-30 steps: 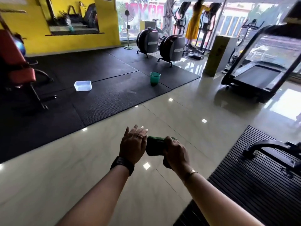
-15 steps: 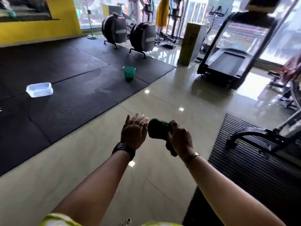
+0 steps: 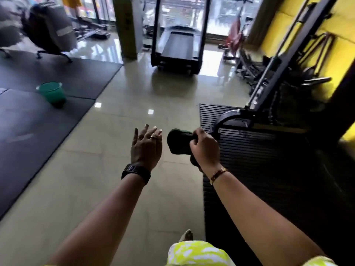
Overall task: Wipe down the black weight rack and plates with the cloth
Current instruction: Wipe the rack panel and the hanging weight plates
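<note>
My right hand grips a dark green cloth, which sticks out to the left of my fist. My left hand hangs just left of the cloth with its fingers spread and straight, holding nothing. To the right stands black gym equipment with a slanted frame against the yellow wall; it is blurred, and dark plates and bars show behind it. A curved black foot of that frame rests on a ribbed black mat, just beyond my right hand.
A green bucket sits on the black floor mats at the left. A treadmill stands ahead, with a tall box to its left. Glossy tile floor runs between the mats.
The view has swung to the right, bringing the yellow wall and black frame into sight. The bucket has shifted to the left edge. Both hands keep their pose, the right still holding the cloth.
</note>
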Available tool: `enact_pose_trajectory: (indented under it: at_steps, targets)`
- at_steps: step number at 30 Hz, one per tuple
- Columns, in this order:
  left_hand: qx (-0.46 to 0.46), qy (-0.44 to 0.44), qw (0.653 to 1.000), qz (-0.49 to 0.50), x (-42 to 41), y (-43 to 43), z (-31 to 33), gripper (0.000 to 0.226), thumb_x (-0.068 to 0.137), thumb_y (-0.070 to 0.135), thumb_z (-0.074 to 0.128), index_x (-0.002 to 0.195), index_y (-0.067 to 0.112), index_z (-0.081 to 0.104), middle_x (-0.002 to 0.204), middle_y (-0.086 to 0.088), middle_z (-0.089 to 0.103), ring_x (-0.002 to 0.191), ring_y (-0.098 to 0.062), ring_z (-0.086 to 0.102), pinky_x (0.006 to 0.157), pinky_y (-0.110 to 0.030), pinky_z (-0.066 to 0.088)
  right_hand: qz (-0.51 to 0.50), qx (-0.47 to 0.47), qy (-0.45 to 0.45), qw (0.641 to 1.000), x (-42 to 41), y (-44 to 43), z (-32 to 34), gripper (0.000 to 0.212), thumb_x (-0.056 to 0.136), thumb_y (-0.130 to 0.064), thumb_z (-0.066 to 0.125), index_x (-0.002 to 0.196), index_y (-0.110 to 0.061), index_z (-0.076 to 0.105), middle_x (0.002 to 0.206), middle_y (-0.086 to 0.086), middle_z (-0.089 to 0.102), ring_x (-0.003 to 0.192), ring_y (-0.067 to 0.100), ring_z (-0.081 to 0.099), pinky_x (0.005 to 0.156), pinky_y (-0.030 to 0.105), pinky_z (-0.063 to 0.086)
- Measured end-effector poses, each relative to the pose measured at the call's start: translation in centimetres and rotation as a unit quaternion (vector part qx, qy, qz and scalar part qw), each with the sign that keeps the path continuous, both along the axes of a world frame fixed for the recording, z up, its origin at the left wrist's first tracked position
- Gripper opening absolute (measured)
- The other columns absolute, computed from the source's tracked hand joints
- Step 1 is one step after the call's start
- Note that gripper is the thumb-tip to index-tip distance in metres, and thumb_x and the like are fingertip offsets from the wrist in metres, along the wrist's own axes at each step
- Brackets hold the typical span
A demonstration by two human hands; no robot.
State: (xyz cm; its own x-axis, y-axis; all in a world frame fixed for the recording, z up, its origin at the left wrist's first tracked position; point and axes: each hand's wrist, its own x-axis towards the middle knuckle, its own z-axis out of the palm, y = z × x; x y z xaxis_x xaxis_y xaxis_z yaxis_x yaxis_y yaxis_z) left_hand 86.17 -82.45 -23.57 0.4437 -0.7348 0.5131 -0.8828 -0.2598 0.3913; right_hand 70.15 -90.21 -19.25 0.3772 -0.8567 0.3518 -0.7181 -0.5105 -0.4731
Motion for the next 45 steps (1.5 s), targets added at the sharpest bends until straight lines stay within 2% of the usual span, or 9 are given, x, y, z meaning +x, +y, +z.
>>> enact_pose_trajectory:
  at_steps: [9, 14, 18, 23, 26, 30, 36, 39, 45]
  targets:
    - [0.012, -0.016, 0.995, -0.095, -0.1, -18.0, 0.9, 0.051, 0.096, 0.034, 0.029, 0.115, 0.01, 0.071, 0.121, -0.01, 0.068, 0.128, -0.032, 0.052, 0.115, -0.035, 0.008, -0.072, -0.006, -0.01, 0.997, -1.8, -15.7, -0.5, 0.019, 0.084, -0.005, 0.056, 0.103, -0.003, 0.061, 0.086, 0.019, 0.067, 0.082, 0.037, 0.064, 0.067, 0.037, 0.046]
    - [0.031, 0.019, 0.991, -0.13, -2.7, -26.3, 0.9, 0.056, 0.095, 0.039, 0.026, 0.118, 0.012, 0.069, 0.126, -0.009, 0.065, 0.132, -0.031, 0.048, 0.117, -0.044, 0.017, -0.098, -0.03, -0.012, 0.995, -3.4, -23.0, 0.0, 0.017, 0.077, 0.002, 0.06, 0.094, 0.0, 0.063, 0.08, 0.02, 0.067, 0.075, 0.037, 0.065, 0.061, 0.034, 0.047]
    - [0.041, 0.028, 0.984, -0.17, -4.8, -31.7, 0.3, 0.058, 0.095, 0.04, 0.024, 0.118, 0.013, 0.07, 0.126, -0.008, 0.065, 0.133, -0.03, 0.048, 0.116, -0.044, 0.017, -0.134, -0.028, -0.005, 0.991, -5.4, -27.1, -0.9, 0.017, 0.074, 0.002, 0.063, 0.091, -0.002, 0.062, 0.073, 0.018, 0.065, 0.067, 0.036, 0.064, 0.055, 0.033, 0.047]
    - [0.056, 0.046, 0.972, -0.225, -7.0, -39.9, -0.1, 0.063, 0.093, 0.043, 0.02, 0.122, 0.013, 0.067, 0.13, -0.008, 0.063, 0.135, -0.029, 0.045, 0.118, -0.042, 0.012, -0.211, -0.001, -0.004, 0.977, -8.1, -33.1, -1.6, 0.02, 0.082, -0.002, 0.056, 0.1, -0.004, 0.064, 0.085, 0.018, 0.068, 0.081, 0.036, 0.064, 0.063, 0.035, 0.046]
    - [0.054, 0.036, 0.961, -0.269, -8.2, -45.6, -0.1, 0.065, 0.093, 0.045, 0.018, 0.125, 0.014, 0.065, 0.133, -0.008, 0.06, 0.138, -0.027, 0.042, 0.118, -0.036, 0.003, -0.261, 0.005, -0.012, 0.965, -9.4, -37.4, -1.8, 0.022, 0.083, -0.004, 0.054, 0.103, -0.007, 0.063, 0.091, 0.016, 0.068, 0.088, 0.036, 0.063, 0.067, 0.038, 0.046]
    - [0.065, 0.029, 0.94, -0.334, -9.8, -54.2, 0.3, 0.053, 0.096, 0.037, 0.028, 0.128, 0.015, 0.063, 0.138, -0.005, 0.057, 0.141, -0.025, 0.036, 0.121, -0.044, 0.006, -0.329, 0.008, -0.016, 0.944, -11.2, -43.6, -1.4, 0.023, 0.085, -0.005, 0.053, 0.107, -0.007, 0.062, 0.095, 0.015, 0.067, 0.093, 0.035, 0.062, 0.072, 0.037, 0.045]
    - [0.086, 0.018, 0.904, -0.418, -12.3, -65.2, 0.7, 0.055, 0.097, 0.041, 0.024, 0.135, 0.02, 0.057, 0.146, -0.002, 0.049, 0.145, -0.02, 0.027, 0.12, -0.037, -0.003, -0.416, 0.035, -0.027, 0.908, -13.7, -50.9, -0.6, 0.027, 0.089, -0.007, 0.053, 0.115, -0.009, 0.062, 0.107, 0.012, 0.068, 0.102, 0.03, 0.061, 0.082, 0.034, 0.042]
    - [0.09, 0.016, 0.883, -0.46, -15.0, -69.5, 0.8, 0.067, 0.093, 0.048, 0.013, 0.136, 0.019, 0.056, 0.15, -0.002, 0.044, 0.146, -0.02, 0.025, 0.119, -0.035, -0.004, -0.477, 0.018, -0.057, 0.877, -15.6, -53.5, -0.3, 0.025, 0.088, -0.005, 0.055, 0.111, -0.006, 0.064, 0.104, 0.015, 0.069, 0.099, 0.034, 0.062, 0.08, 0.036, 0.044]
    - [0.109, 0.023, 0.835, -0.54, -23.4, -75.0, 1.6, 0.06, 0.095, 0.043, 0.019, 0.141, 0.02, 0.051, 0.154, 0.0, 0.037, 0.148, -0.018, 0.017, 0.119, -0.035, -0.005, -0.558, -0.017, -0.056, 0.828, -21.1, -56.4, -0.2, 0.02, 0.086, -0.003, 0.058, 0.104, -0.004, 0.066, 0.096, 0.016, 0.07, 0.091, 0.036, 0.064, 0.073, 0.037, 0.045]
